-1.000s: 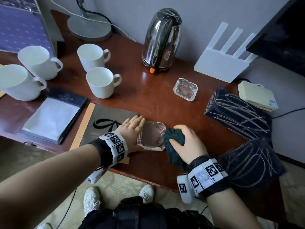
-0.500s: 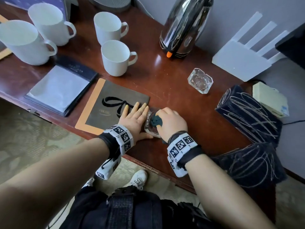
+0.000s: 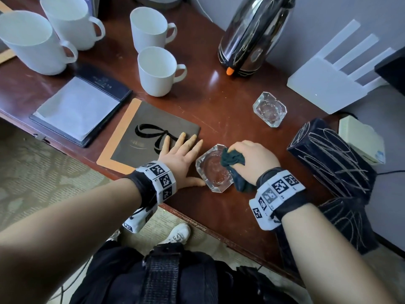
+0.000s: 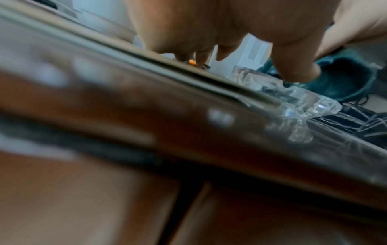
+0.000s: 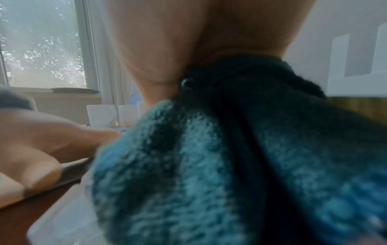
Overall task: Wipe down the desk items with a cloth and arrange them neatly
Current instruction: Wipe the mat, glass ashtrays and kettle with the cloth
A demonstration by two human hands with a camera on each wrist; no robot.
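A clear glass ashtray sits near the front edge of the brown desk. My right hand grips a dark teal cloth bunched against the ashtray's right rim and bowl; the cloth fills the right wrist view. My left hand lies flat with straight fingers on a dark folder with a bow print, its thumb against the ashtray's left side. A second glass ashtray stands farther back on the right.
Several white mugs stand at the back left, with a black notepad holder in front of them. A steel kettle and a white router stand at the back. Dark patterned boxes crowd the right edge.
My right hand has moved the cloth from beside the ashtray over it, then back to its right rim, baring the bowl. The left hand stays flat. The head view has tilted down and closer.
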